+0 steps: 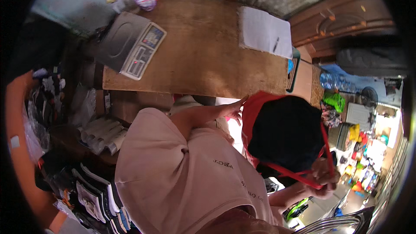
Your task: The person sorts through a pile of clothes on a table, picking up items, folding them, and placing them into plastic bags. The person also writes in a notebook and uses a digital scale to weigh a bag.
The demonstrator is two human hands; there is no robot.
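Observation:
A black and red fabric bag (pixel 286 130) with red straps (pixel 295 175) is in front of my chest, to the right. My right hand (pixel 325 177) is closed around the straps at the bag's near right side. At the bag's red left edge is my left hand (pixel 237 110), its fingertips touching the fabric. Some of its fingers hang apart below, and I cannot tell whether it grips the edge. The inside of the bag is hidden from me.
Beyond the bag stands a wooden table (pixel 201 45) with a digital scale (pixel 130 45), an open notebook (pixel 265 32) and a pen (pixel 276 44). Stacked folded clothes (pixel 94 195) lie at left. Plastic bottles (pixel 334 81) and a fan (pixel 369 97) are at far right.

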